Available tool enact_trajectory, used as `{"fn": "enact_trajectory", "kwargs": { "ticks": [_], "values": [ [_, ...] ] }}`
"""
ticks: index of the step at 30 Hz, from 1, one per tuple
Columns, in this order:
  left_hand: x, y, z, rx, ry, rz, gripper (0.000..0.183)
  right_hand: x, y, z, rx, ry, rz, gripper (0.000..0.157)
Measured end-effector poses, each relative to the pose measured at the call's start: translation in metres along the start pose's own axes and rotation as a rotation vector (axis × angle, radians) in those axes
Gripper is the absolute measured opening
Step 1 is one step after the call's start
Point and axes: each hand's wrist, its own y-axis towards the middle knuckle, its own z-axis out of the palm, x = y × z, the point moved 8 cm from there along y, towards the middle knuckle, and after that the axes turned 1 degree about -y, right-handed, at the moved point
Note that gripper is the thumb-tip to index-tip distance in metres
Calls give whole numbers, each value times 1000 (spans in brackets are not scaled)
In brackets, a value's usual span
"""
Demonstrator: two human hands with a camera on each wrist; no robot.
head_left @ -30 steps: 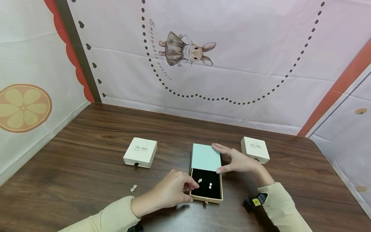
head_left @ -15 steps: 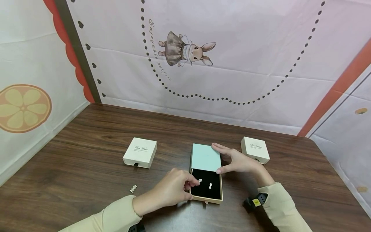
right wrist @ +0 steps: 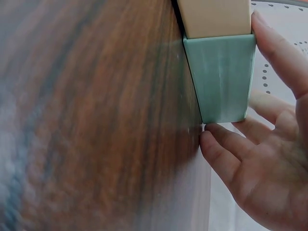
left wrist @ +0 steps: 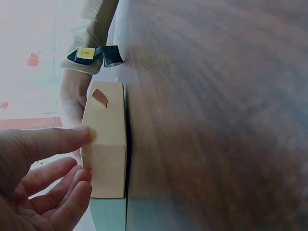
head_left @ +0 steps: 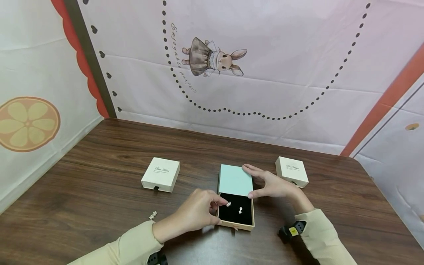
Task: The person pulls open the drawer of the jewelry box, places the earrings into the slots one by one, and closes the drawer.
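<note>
A jewelry box with a mint-green sleeve [head_left: 236, 179] lies on the table, its tan drawer [head_left: 237, 224] pulled out toward me. Two small sparkling earrings [head_left: 240, 211] sit apart on the black lining. With its index fingertip, my left hand [head_left: 196, 210] touches the left earring, partly covering it. Its thumb [left wrist: 67, 138] rests at the drawer's front left corner. From the right, my right hand [head_left: 274, 184] holds the sleeve, thumb at the near right edge and fingers at the far end. Left of my forearm lies a small sparkling flower-shaped piece [head_left: 153, 215].
A white lidded box [head_left: 161, 174] with a black pull tab stands to the left. Another white box [head_left: 292, 171] stands behind my right hand. The dark wood table [head_left: 109, 165] meets a printed cloth [head_left: 271, 73] at the back.
My left hand has shifted slightly away from me, its index finger moving up to the left earring. The drawer sits a little farther into the sleeve. My right hand stays put.
</note>
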Motion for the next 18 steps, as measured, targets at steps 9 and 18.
{"fn": "enact_trajectory", "kwargs": {
  "ticks": [9,18],
  "values": [
    [2,7,-1,-28,-2,4,36,0,0,1,16,-18,-5,82],
    [4,13,-3,-64,27,35,36,0,1,-1,7,-33,0,84]
  ]
}}
